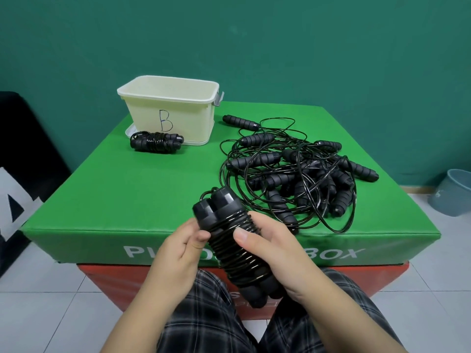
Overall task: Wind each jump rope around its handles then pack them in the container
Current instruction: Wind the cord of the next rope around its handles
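Black foam-handled jump rope bundle, cord coiled tight (pixel 237 248), slanting eleven to five: right hand (pixel 275 253) wrapped around at three, left hand (pixel 183 248) pinching at nine.

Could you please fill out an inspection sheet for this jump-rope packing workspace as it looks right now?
Surface: green padded box atop a red one.
Job's things: cream container marked B, no rope visible inside; one wound rope lying before it; tangled pile of ropes on the right.
Clutter: nothing seen.
Grips: left hand and right hand both hold a wound bundle.
Cables: rope cords only, looping loosely around the pile.
Surroundings: teal wall, tiled floor, grey bin at right.
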Demonstrator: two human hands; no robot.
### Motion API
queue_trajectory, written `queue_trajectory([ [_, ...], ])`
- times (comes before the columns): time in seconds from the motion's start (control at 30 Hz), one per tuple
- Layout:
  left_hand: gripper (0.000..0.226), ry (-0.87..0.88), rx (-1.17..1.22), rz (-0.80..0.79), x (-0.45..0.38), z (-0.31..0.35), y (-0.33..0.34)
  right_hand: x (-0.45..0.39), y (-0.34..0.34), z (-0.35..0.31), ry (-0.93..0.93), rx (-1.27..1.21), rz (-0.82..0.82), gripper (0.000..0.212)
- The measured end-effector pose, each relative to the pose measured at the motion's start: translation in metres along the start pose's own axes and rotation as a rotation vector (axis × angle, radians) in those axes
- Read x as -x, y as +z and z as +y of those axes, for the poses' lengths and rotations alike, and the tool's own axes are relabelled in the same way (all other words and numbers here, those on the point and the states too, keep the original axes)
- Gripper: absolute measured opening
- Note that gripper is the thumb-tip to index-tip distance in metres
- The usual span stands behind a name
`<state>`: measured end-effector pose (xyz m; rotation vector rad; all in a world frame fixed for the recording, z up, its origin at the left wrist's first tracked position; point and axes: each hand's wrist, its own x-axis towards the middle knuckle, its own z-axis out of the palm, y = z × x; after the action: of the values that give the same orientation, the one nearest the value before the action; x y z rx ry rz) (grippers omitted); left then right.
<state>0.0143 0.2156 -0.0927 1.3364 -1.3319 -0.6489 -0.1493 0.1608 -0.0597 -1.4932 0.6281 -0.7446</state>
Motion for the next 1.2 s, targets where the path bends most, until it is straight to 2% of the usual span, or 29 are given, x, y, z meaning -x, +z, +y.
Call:
queue_trajectory([
  [0.07,0.069,0.012,-0.001,-0.018,-0.001,0.001,0.000,-0.001,-0.001,-0.001,0.014,0.000,-0.002,0.038],
  [0.13,0.086,0.001,-0.068,0.032,0.000,-0.003,-0.001,-0.002,0.000,-0.002,-0.012,0.154,0.036,0.038],
  [0.2,0.064,-0.011,-0.115,0.163,0.001,0.001,0.001,-0.004,0.001,0.001,-0.079,0.390,0.166,0.045],
  [0.27,0.051,-0.019,-0.175,0.252,0.003,0.007,0.005,-0.005,0.004,0.002,-0.163,0.631,0.283,0.040],
  [0.33,0.042,-0.036,-0.192,0.299,0.004,0.010,0.006,-0.003,0.011,0.005,-0.232,0.797,0.300,0.046],
  [0.4,0.042,-0.050,-0.207,0.325,0.005,0.012,0.008,-0.003,0.016,0.006,-0.194,0.886,0.242,0.064],
  [0.53,0.054,-0.033,-0.289,0.253,0.005,0.009,0.013,-0.004,0.012,0.005,-0.096,1.057,0.118,0.086],
  [0.63,0.057,0.008,-0.369,0.158,0.005,0.007,0.020,-0.005,0.008,0.009,-0.057,1.122,0.162,0.088],
  [0.7,0.052,0.014,-0.382,0.084,0.006,0.008,0.023,-0.005,0.006,0.012,-0.049,1.128,0.227,0.084],
  [0.8,0.026,-0.020,-0.329,-0.027,0.007,0.014,0.023,-0.005,-0.001,0.012,0.006,1.043,0.267,0.078],
  [0.9,0.018,-0.131,-0.179,0.012,0.007,0.020,0.021,-0.005,-0.004,0.010,0.059,0.754,0.310,0.058],
  [1.0,0.011,-0.202,-0.157,0.081,0.005,0.016,0.019,-0.003,-0.002,0.009,0.067,0.538,0.282,0.034],
  [1.1,0.014,-0.253,-0.092,0.130,0.002,0.007,0.013,-0.002,-0.003,0.012,0.093,0.428,0.198,0.041],
  [1.2,0.021,-0.292,0.026,0.105,-0.001,0.005,0.009,-0.002,-0.004,0.015,0.089,0.319,0.133,0.049],
])
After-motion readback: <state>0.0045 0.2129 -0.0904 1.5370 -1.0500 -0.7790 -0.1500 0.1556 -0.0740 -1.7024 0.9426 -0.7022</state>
